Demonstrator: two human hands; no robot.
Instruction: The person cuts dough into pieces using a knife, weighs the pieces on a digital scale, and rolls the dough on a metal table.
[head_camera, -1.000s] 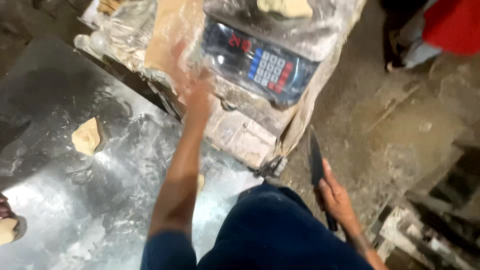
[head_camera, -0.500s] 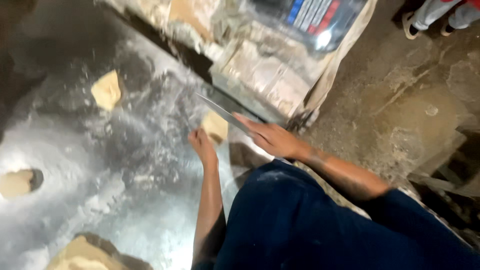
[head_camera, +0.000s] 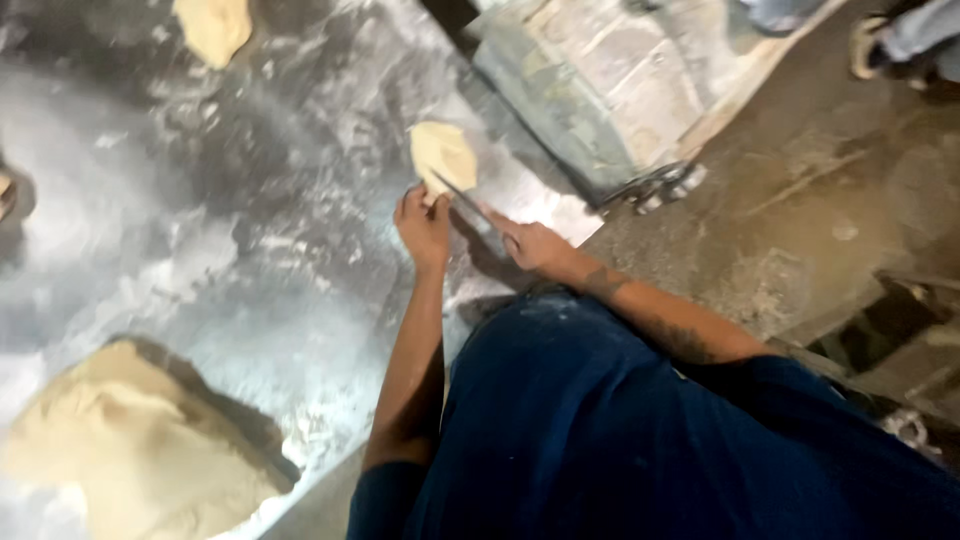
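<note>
A small pale piece of dough (head_camera: 443, 152) lies on the floured metal table (head_camera: 250, 260). My right hand (head_camera: 530, 245) grips a long knife (head_camera: 462, 196) whose blade tip lies on the near edge of that piece. My left hand (head_camera: 424, 222) rests just below the dough, fingers curled at its near edge beside the blade; whether it pinches dough is hard to tell. A large mound of dough (head_camera: 140, 445) sits at the lower left.
Another small dough piece (head_camera: 213, 27) lies at the top left. A plastic-wrapped block (head_camera: 610, 90) stands at the table's far right corner. Bare concrete floor (head_camera: 800, 210) runs along the right, with another person's foot (head_camera: 895, 40) at the top right.
My view has dropped from the scale to the table. My right hand brought the knife from my side onto the small dough piece, and my left hand came down beside it.
</note>
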